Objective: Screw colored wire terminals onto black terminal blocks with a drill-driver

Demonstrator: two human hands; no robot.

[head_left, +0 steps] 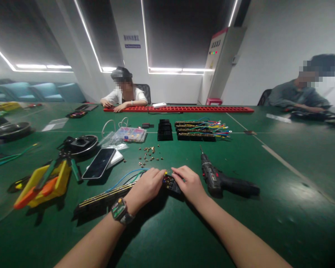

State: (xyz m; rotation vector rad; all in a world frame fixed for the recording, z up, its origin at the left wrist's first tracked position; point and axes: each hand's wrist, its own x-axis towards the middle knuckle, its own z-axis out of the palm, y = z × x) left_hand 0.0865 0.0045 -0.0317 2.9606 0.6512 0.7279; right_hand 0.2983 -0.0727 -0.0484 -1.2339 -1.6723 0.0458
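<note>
My left hand, with a watch on its wrist, is closed at the fingertips around a wire with a yellow end. The wire's end stands over a black terminal block. From the right, my right hand pinches at the same spot; whatever is between its fingertips is too small to make out. A long black strip with brass-coloured bars runs left under my left hand, with blue and green wires beside it. Small brass-coloured screws lie scattered beyond my hands.
A cordless drill lies to the right. Left are a phone and a yellow bin with tools. Finished-looking wired strips, black blocks and a parts box sit farther back. Two people sit across the table.
</note>
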